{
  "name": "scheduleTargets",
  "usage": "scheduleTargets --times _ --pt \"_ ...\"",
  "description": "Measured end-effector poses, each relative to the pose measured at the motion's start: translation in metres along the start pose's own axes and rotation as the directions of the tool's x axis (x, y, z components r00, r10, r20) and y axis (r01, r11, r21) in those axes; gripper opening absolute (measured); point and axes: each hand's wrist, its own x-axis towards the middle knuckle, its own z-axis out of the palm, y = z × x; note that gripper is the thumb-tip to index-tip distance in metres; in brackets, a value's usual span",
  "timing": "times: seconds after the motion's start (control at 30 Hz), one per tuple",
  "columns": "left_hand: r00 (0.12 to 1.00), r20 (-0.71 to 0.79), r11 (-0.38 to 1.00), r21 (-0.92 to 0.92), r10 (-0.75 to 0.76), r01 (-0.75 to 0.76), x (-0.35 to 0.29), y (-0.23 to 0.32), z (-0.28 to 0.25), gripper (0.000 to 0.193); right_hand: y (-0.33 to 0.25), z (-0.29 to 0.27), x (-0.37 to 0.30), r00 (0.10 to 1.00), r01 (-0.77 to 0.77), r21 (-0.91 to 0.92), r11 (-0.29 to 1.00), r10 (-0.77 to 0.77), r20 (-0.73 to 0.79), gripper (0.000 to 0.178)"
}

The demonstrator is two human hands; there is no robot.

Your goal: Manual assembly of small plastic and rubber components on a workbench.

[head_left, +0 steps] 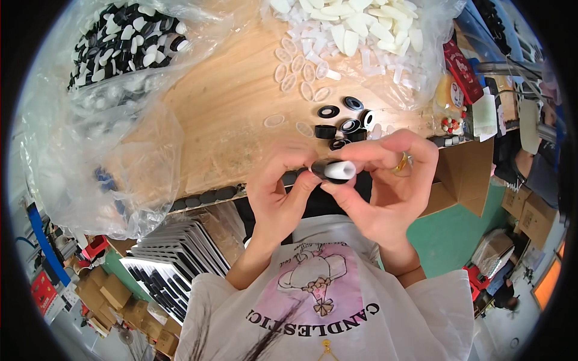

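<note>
Between my two hands, just above the table's near edge, is a small black-and-white plastic piece (335, 171), a black shell with a white hollow tube in it. My left hand (274, 189) pinches its left end between thumb and forefinger. On the other side, the thumb and fingers of my right hand (391, 192) close on its right end; a gold ring is on one finger. Right behind my fingers lie several black round caps and rings (328, 112), some with white centres. Farther back are loose clear oval rings (298, 64) and a heap of cream leaf-shaped pieces (361, 27).
A clear plastic bag (144, 132) of black and white parts (126, 45) covers the wooden table's (217, 114) left side. Below it stands a stack of white trays (174, 259) with black pieces. At right are a red box (462, 72) and an open cardboard box (466, 171).
</note>
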Motion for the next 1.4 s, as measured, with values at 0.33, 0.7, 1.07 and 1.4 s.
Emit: scheduleTargets --times 0.33,0.7,1.07,1.4 --pt "0.997 -0.076 1.000 0.000 0.003 -0.003 -0.009 -0.019 -0.011 0.008 -0.011 0.000 0.003 0.959 0.162 -0.062 0.985 -0.143 0.243 0.071" --pt "0.998 -0.022 0.992 0.112 0.067 -0.064 -0.012 -0.019 -0.010 0.006 0.001 -0.004 0.008 0.963 0.190 -0.029 0.981 -0.180 0.199 0.068" --pt "0.998 0.009 0.964 0.258 0.063 -0.063 0.004 -0.015 -0.012 0.020 0.004 -0.005 0.002 0.988 0.125 0.002 0.992 -0.124 0.088 0.068" --pt "0.989 0.010 0.988 0.047 -0.146 0.146 0.005 0.018 0.003 0.031 0.003 -0.011 0.006 0.988 -0.045 -0.136 0.990 0.064 0.139 0.042"
